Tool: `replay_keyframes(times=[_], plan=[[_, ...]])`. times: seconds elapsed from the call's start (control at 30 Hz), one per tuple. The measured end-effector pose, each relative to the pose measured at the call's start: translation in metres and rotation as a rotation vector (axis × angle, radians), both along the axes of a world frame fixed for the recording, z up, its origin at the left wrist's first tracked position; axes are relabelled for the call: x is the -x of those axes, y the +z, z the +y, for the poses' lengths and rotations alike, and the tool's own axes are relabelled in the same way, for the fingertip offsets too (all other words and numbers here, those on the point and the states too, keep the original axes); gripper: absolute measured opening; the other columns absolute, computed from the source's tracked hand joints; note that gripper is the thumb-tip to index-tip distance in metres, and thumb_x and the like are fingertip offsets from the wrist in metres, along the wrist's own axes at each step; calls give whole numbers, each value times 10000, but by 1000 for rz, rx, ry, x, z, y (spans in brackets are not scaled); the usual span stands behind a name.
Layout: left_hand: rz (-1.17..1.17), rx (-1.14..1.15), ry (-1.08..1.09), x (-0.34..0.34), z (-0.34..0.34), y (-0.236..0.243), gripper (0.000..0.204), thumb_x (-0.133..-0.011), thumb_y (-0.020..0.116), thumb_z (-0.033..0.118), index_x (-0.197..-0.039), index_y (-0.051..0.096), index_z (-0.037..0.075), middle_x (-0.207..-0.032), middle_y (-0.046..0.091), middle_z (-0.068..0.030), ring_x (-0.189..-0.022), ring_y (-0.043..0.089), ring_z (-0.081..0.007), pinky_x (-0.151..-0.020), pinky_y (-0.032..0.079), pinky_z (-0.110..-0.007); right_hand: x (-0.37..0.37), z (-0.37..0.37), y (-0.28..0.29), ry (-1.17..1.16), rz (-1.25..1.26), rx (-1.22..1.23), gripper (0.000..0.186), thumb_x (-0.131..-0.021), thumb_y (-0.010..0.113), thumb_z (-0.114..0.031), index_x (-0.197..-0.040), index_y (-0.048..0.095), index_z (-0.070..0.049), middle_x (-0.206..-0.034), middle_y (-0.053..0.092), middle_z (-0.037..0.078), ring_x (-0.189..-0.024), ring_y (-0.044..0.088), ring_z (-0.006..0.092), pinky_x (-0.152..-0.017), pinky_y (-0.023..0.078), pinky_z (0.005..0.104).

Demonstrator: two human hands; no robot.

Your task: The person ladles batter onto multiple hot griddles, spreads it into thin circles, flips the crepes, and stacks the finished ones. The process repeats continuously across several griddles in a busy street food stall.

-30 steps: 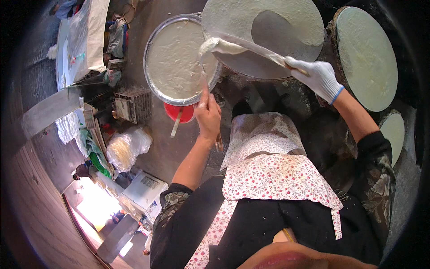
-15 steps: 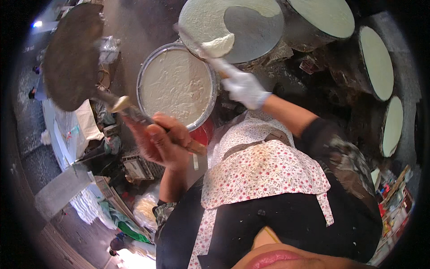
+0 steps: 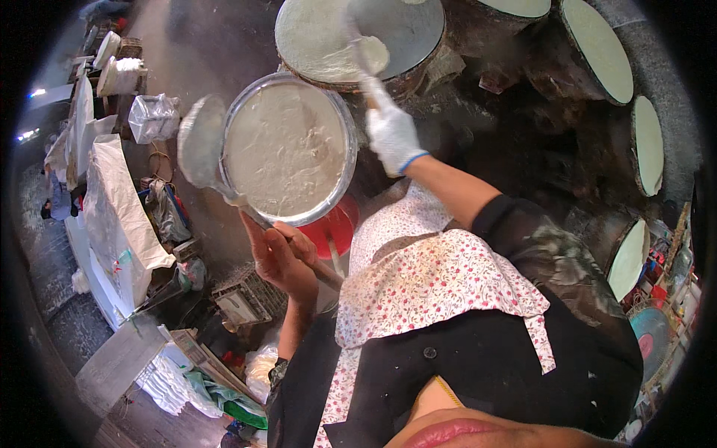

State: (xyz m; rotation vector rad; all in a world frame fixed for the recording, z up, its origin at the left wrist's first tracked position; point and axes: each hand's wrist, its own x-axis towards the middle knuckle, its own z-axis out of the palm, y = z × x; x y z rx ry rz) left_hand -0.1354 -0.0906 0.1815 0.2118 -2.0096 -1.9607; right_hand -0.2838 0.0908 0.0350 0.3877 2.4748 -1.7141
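My bare left hand [image 3: 284,257] is closed around the wooden handle of a round-headed ladle [image 3: 200,142]. The ladle's head hangs beside the left rim of a round bucket [image 3: 351,153] full of pale batter [image 3: 276,142]. In a white glove, my right hand [image 3: 394,138] grips the wooden handle of a spreader [image 3: 370,86], whose blade is smeared by motion. That blade is over a round griddle [image 3: 414,48], against a thick lump of batter [image 3: 366,58]. A pale layer coats the griddle's left part; grey metal shows on its right.
More round griddles with pale sheets on them [image 3: 597,48] [image 3: 648,145] [image 3: 629,257] curve down my right side. Something red [image 3: 336,220] lies under the bucket. On the left stand a cloth-covered table [image 3: 123,209], a plastic-wrapped box [image 3: 154,118] and a crate [image 3: 250,295].
The ladle has swung from high on the left to beside the bucket. My right hand has moved the spreader rightward relative to the griddle. The whole view has shifted.
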Motion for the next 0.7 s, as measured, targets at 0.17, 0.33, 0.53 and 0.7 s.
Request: replay_keyframes(times=[0.17,0.33,0.53,0.7], plan=[[-111,-52,-48,-13,3,-13,566,-1137,412,35,-1688,311,120,-674,484,-10,-505,394,-60,-440,354,-238,16,7,-12,327,86,-239,624,-1026,469,-175,-1627,402,-327,-955,704,348,-898,722,485,-856,539,604],[-170,-75,-63,-20,11,-24,574,-1127,411,3,-1681,340,135,-664,485,2,-507,388,-47,-444,346,-223,1,65,-23,5,77,-14,571,-1042,538,-149,-1593,488,-286,-868,632,148,-729,599,280,-653,510,443],[-119,-45,-117,-11,33,-22,520,-1151,407,61,-1665,372,129,-667,451,-1,-464,364,-59,-384,324,-237,-1,44,-1,350,139,-15,598,-1011,514,-158,-1589,469,-303,-1155,691,308,-1020,709,458,-909,566,527],[-145,-14,-139,-3,58,-18,548,-1144,411,38,-1678,348,143,-678,490,-6,-494,382,-50,-420,352,-235,-13,123,-20,39,-22,177,516,-1026,581,-204,-1533,555,-295,-1423,638,193,-1204,678,406,-1053,549,429]])
